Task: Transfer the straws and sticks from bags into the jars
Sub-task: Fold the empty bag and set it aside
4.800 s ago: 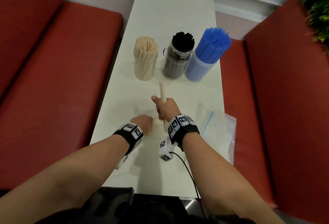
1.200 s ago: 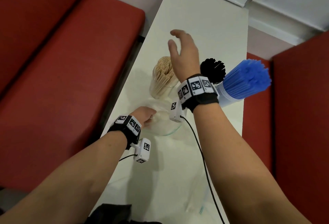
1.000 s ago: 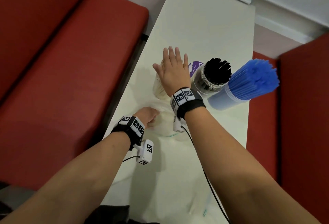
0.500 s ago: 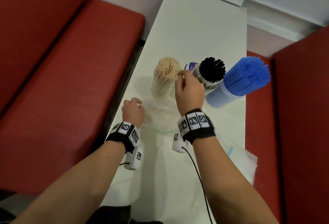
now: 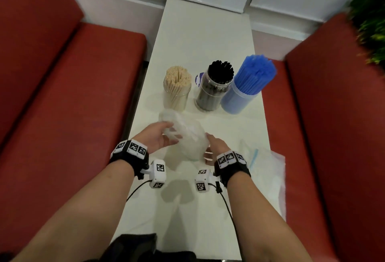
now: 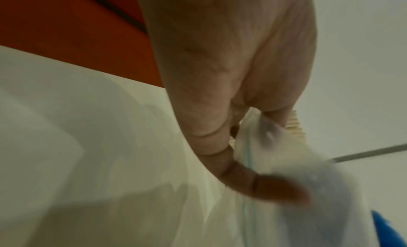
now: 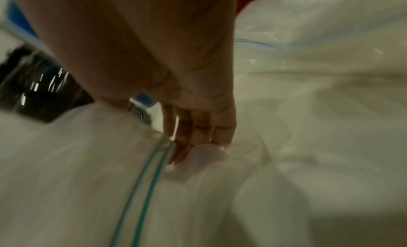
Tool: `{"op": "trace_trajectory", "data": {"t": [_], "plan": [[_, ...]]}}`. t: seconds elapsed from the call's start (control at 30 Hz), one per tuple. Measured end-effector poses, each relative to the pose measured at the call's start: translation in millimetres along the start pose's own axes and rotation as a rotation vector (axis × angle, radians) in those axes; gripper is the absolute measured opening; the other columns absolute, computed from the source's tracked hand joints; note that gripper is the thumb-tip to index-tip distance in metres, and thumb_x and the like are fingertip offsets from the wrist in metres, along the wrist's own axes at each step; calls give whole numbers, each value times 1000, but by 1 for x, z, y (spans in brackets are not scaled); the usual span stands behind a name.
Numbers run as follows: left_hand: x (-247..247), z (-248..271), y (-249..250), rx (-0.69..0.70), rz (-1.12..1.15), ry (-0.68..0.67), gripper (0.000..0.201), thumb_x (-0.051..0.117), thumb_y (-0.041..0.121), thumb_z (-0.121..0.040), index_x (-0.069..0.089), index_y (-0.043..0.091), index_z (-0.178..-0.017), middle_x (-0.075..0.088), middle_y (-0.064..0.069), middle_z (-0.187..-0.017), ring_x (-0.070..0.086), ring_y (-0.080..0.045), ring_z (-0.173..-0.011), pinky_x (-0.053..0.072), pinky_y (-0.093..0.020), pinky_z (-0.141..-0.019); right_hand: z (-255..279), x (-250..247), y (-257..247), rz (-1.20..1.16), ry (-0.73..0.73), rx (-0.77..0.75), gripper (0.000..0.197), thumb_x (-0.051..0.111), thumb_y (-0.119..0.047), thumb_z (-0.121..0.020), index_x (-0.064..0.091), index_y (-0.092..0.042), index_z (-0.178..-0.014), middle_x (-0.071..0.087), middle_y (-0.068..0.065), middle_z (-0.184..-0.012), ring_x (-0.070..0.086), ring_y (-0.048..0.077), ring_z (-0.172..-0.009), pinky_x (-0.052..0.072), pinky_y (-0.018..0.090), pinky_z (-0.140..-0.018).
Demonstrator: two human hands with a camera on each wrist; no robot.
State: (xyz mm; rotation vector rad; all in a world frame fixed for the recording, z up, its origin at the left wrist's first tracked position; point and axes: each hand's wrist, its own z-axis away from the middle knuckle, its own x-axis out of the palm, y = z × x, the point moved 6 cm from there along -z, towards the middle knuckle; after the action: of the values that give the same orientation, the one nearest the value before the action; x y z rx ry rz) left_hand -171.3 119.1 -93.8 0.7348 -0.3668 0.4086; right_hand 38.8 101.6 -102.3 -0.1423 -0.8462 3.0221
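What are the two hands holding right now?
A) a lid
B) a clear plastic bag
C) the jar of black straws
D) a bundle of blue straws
B: the left hand and right hand grip a crumpled clear plastic bag between them.

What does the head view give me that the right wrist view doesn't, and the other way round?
Only the head view: the wooden-stick jar, the blue straws standing in their jar, the left hand and a second bag lying flat at the right.
Only the right wrist view: the bag's teal zip strip beside the fingertips.
Both: the right hand on the crumpled clear bag, and the black-straw jar.
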Motion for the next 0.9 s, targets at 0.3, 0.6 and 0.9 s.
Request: {"op": "trace_trajectory", "data": {"t": [0.3, 0.6, 0.9], "plan": [[33, 41, 23, -19, -190, -534, 90, 45, 89, -75, 60, 27, -138, 68, -2, -112, 65, -17, -93, 50, -36, -80, 40, -47, -9, -291, 115, -361, 25, 55, 3, -90, 70, -17, -96, 62, 7, -71, 51, 22, -65, 46, 26, -54], [38, 57, 41, 150, -388, -37, 24, 68, 8, -91, 61, 7, -114, 70, -15, -105, 73, -21, -67, 64, -40, -61, 65, -70, -28, -562, -108, -433, 19, 57, -6, -94, 72, -16, -96, 65, 4, -77, 48, 13, -56, 36, 22, -47], [63, 75, 20, 342, -639, 317, 10, 63, 9, -91, 63, 9, -100, 65, -18, -90, 68, -24, -60, 59, -34, -51, 89, -93, -64, 656, 346, -731, 52, 44, 10, -86, 80, -24, -102, 72, 3, -109, 65, 23, -96, 51, 25, -79]]}}
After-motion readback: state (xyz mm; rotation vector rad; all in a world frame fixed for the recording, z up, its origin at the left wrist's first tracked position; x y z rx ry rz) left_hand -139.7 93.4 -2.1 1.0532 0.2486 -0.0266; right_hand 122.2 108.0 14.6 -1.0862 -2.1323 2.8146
